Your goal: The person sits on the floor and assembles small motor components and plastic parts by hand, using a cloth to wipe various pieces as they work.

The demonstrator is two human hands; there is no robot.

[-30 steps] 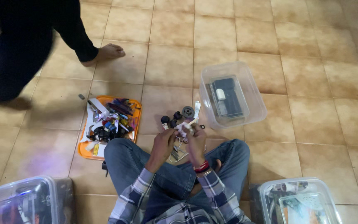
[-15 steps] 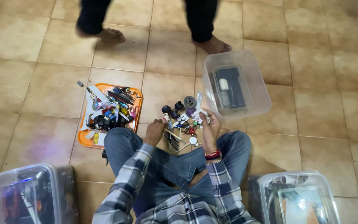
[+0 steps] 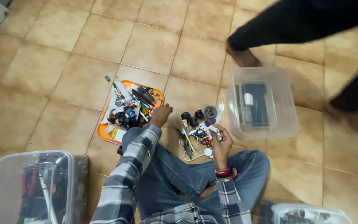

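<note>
A small part [image 3: 210, 133], white with bits of red on it, is held in the right hand [image 3: 221, 143], with the fingers curled shut around it, just above the floor in front of the crossed legs. It looks light and stiff, maybe a little fragile, so it is best pinched by its hard edges and not by any thin wires. The left hand [image 3: 161, 115] is stretched out to the edge of the orange tray [image 3: 104, 132]; its fingers are bent down, but it cannot be told if anything is gripped. Between the hands a little pile is spread on the floor: black round wheels [image 3: 210, 111], thin wires [image 3: 187, 145] and small tools. The wheels look hard and smooth. The tray is flat plastic and is packed with many-coloured bits. A clear plastic box [image 3: 262, 103] with dark things inside is set just right of the pile. Two more clear boxes are seen at the bottom corners. The floor [image 3: 63, 74] is made of shiny tan tiles. Another person's bare foot [image 3: 243, 56] and dark trouser legs are seen at the top right.
</note>
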